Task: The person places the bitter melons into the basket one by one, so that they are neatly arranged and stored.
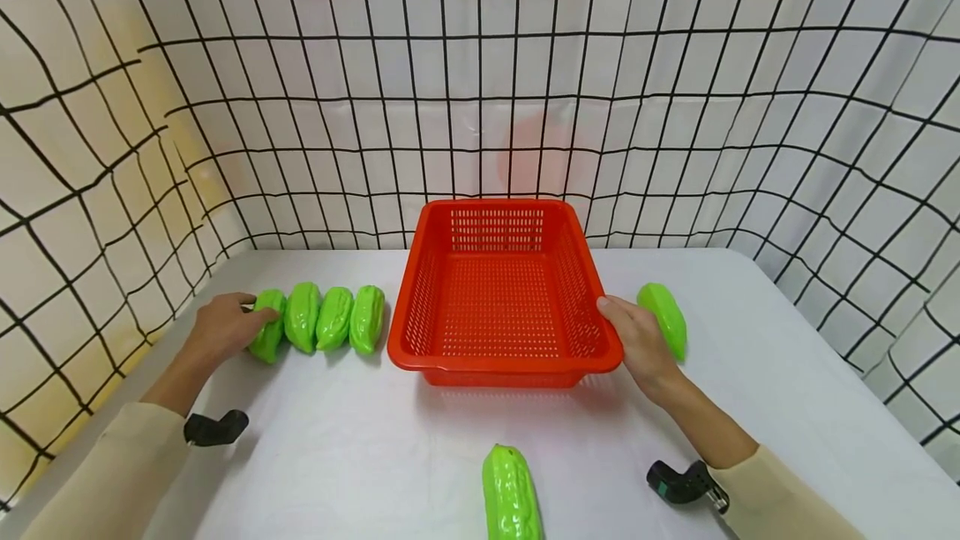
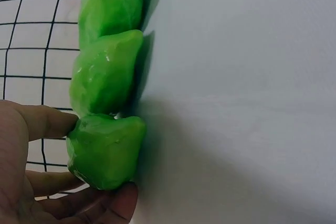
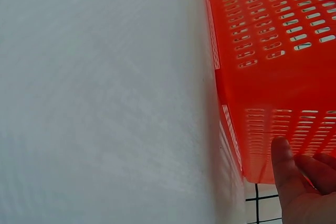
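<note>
A short row of glossy, bright green, ridged vegetables (image 1: 333,317) lies left of the red plastic basket (image 1: 503,365). My left hand (image 1: 227,325) grips the leftmost green vegetable (image 2: 107,150), with thumb and fingers on opposite sides of it. This vegetable rests against its neighbour (image 2: 105,72). My right hand (image 1: 639,342) holds the right side of the basket near its front corner. Part of that hand is outside the right wrist view, where its fingers (image 3: 283,161) lie at the perforated wall. The inside of the basket shows only its bare slotted floor.
One more green vegetable (image 1: 663,319) lies just right of my right hand. Another green vegetable (image 1: 512,494) is at the front middle of the white table (image 1: 337,457). Black wire mesh (image 1: 480,98) stands along the back and both sides.
</note>
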Action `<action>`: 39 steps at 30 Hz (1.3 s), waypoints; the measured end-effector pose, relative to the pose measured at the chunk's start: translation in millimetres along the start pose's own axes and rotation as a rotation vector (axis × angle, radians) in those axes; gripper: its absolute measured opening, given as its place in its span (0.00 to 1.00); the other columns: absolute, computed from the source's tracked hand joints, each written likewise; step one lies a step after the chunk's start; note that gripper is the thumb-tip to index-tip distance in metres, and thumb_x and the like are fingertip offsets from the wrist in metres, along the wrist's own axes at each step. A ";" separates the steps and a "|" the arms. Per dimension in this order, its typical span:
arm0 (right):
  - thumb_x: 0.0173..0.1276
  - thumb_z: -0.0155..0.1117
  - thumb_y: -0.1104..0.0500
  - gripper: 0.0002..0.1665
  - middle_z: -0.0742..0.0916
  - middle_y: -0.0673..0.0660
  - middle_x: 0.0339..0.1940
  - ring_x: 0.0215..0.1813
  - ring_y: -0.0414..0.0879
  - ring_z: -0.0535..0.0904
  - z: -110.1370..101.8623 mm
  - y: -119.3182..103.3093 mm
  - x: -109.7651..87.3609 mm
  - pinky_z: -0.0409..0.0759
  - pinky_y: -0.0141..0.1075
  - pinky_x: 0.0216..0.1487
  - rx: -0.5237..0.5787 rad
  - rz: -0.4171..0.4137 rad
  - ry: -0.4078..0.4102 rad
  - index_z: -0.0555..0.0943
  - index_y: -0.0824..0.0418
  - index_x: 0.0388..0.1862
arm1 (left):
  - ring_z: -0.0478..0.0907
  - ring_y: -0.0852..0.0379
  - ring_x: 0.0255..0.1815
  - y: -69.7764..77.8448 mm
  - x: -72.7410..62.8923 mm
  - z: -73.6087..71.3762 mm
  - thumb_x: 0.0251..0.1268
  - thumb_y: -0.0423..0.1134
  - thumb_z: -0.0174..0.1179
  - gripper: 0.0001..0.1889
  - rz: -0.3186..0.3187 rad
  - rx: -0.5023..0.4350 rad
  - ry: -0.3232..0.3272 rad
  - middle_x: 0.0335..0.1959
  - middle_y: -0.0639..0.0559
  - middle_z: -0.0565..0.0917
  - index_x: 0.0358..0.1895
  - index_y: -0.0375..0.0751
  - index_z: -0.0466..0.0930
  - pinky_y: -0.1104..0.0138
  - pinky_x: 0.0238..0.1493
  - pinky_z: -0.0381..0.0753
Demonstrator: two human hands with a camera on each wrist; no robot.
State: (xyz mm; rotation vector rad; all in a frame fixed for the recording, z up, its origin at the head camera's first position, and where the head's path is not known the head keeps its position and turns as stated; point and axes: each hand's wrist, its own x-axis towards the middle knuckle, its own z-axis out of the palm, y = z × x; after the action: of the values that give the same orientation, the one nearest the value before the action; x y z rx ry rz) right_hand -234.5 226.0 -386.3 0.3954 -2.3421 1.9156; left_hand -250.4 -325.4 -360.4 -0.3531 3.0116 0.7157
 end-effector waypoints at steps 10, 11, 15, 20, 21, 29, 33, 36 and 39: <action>0.83 0.44 0.47 0.31 0.87 0.69 0.41 0.37 0.47 0.84 -1.3 -3.1 0.5 0.85 0.34 0.40 -0.027 0.017 0.013 0.78 0.75 0.57 | 0.84 0.41 0.39 13.7 3.2 -12.5 0.71 0.48 0.53 0.37 0.074 -0.048 0.036 0.59 0.18 0.73 0.68 0.15 0.61 0.62 0.30 0.83; 0.83 0.44 0.47 0.31 0.87 0.69 0.42 0.37 0.47 0.84 -1.5 -3.3 0.4 0.85 0.34 0.41 -0.029 0.018 0.013 0.78 0.75 0.57 | 0.84 0.41 0.39 16.2 4.2 -13.6 0.71 0.48 0.54 0.37 0.078 -0.042 0.040 0.59 0.18 0.74 0.68 0.15 0.62 0.62 0.30 0.83; 0.83 0.44 0.47 0.31 0.86 0.70 0.43 0.37 0.47 0.84 -2.6 -3.7 0.2 0.85 0.34 0.42 -0.036 0.019 0.010 0.78 0.74 0.58 | 0.84 0.38 0.42 27.8 7.5 -18.4 0.70 0.47 0.55 0.37 0.107 -0.029 0.056 0.58 0.20 0.75 0.67 0.16 0.64 0.60 0.32 0.83; 0.83 0.44 0.47 0.30 0.86 0.70 0.41 0.36 0.47 0.82 -4.2 -4.8 0.8 0.84 0.34 0.40 -0.047 0.016 0.018 0.78 0.74 0.57 | 0.81 0.35 0.49 53.6 11.8 -28.2 0.69 0.46 0.56 0.35 0.160 -0.031 0.088 0.57 0.21 0.76 0.68 0.17 0.65 0.54 0.39 0.83; 0.83 0.44 0.47 0.30 0.86 0.69 0.40 0.36 0.47 0.82 -4.3 -4.9 0.9 0.84 0.34 0.40 -0.049 0.017 0.019 0.79 0.74 0.56 | 0.80 0.35 0.50 59.8 12.5 -30.9 0.69 0.46 0.56 0.35 0.165 -0.037 0.082 0.57 0.22 0.76 0.68 0.18 0.65 0.53 0.42 0.83; 0.83 0.44 0.47 0.30 0.86 0.70 0.40 0.37 0.53 0.83 -3.4 -2.2 1.4 0.84 0.34 0.40 -0.047 0.032 0.010 0.78 0.75 0.56 | 0.79 0.37 0.54 115.7 19.0 -42.6 0.67 0.43 0.56 0.35 0.240 -0.039 0.041 0.60 0.25 0.76 0.71 0.21 0.64 0.50 0.50 0.82; 0.83 0.44 0.47 0.31 0.86 0.71 0.41 0.37 0.50 0.82 -2.9 -0.9 1.3 0.83 0.34 0.40 -0.035 0.035 0.012 0.79 0.74 0.56 | 0.79 0.40 0.52 149.0 21.1 -43.8 0.63 0.40 0.58 0.33 0.280 -0.078 0.057 0.60 0.29 0.78 0.70 0.26 0.68 0.53 0.49 0.82; 0.83 0.44 0.47 0.31 0.86 0.72 0.42 0.37 0.49 0.82 -1.6 -0.8 1.4 0.83 0.34 0.40 -0.027 0.036 0.009 0.79 0.74 0.57 | 0.79 0.41 0.50 172.2 21.8 -45.9 0.63 0.39 0.58 0.33 0.288 -0.128 0.038 0.60 0.32 0.78 0.71 0.28 0.68 0.55 0.47 0.83; 0.83 0.45 0.47 0.31 0.86 0.72 0.43 0.38 0.48 0.82 0.1 -0.9 1.8 0.84 0.34 0.41 -0.027 0.035 0.012 0.79 0.73 0.57 | 0.79 0.42 0.50 193.6 24.1 -47.7 0.64 0.39 0.57 0.33 0.304 -0.159 0.011 0.60 0.34 0.78 0.72 0.29 0.67 0.56 0.46 0.84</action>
State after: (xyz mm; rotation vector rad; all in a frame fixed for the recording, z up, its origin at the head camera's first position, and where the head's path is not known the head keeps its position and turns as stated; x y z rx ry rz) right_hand -236.0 225.5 -385.0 0.3417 -2.3804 1.8931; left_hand -316.2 -183.6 -234.3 0.1030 3.0599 0.9785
